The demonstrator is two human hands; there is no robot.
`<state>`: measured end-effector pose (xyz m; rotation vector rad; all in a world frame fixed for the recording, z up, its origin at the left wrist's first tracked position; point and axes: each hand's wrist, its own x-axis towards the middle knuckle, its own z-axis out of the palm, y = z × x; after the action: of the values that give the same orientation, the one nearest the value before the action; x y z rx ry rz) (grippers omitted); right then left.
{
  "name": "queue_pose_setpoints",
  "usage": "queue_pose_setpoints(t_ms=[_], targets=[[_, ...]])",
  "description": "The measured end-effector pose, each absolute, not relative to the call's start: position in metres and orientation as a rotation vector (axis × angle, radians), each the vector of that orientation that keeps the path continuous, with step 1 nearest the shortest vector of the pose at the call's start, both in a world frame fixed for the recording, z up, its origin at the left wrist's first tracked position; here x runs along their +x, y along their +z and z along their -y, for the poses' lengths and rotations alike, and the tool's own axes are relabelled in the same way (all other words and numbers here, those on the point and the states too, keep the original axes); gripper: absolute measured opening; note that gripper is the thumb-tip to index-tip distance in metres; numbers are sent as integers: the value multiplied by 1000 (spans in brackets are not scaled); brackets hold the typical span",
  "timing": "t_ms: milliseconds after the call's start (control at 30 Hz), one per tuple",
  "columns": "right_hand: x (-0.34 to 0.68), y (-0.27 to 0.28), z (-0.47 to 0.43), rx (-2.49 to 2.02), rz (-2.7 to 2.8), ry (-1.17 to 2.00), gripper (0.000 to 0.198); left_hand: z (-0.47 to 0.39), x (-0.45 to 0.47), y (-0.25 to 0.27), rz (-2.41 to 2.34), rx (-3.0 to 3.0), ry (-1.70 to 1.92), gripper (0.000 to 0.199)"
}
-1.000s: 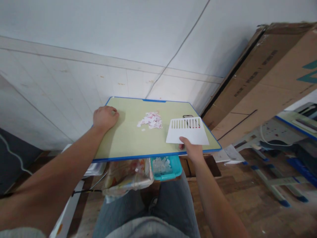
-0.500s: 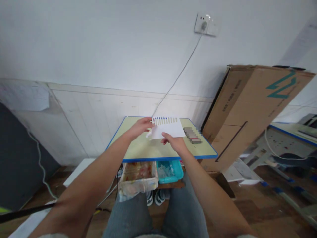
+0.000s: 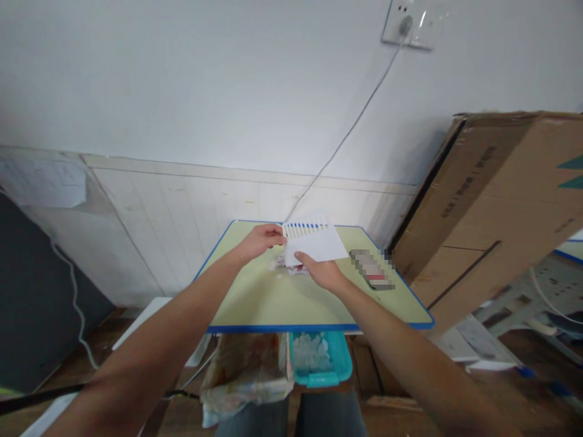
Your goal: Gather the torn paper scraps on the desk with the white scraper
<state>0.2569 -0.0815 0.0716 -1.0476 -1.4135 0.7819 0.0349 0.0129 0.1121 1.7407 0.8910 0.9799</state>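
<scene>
A white sheet [image 3: 314, 244] with a row of narrow slots along its far edge is held up over a pale yellow table [image 3: 255, 303]. My right hand [image 3: 322, 271] grips its near edge, the thumb lying on top and the other fingers hidden beneath. At the sheet's left edge, my left hand [image 3: 264, 240] has its fingertips closed on the side near the slots. White and pinkish scraps [image 3: 298, 269] lie on the tabletop under the sheet, partly covered by it.
A pixelated flat object [image 3: 372, 269] lies on the table's right side. Below the front edge are a turquoise basket [image 3: 322, 380] of whitish pieces and a lined bin [image 3: 248, 388]. A tall cardboard box [image 3: 492, 206] leans at right; a cable [image 3: 346, 136] runs down the wall.
The view has shifted, so table and box appear lower and further right. The sheet is tilted more, and the scraps beneath it show more. Both hands keep their hold.
</scene>
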Motion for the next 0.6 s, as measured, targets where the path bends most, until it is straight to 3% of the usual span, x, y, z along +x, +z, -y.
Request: queue_pose_setpoints(t_ms=[100,233,433,600], targets=[[266,63,62,-1128,1452,851,18,-57,24,93,-1094,1797,1102,21],[276,57,46,-1186,1559,960,35,-101,12,61,-1591,1872,1108,7],[288,59,52,-1383,1503,738,45,-109,10,26,-1749,2372,769,36],[282,68,49,-1455,1542,826,43,-106,14,25,-1766,2419,695,39]])
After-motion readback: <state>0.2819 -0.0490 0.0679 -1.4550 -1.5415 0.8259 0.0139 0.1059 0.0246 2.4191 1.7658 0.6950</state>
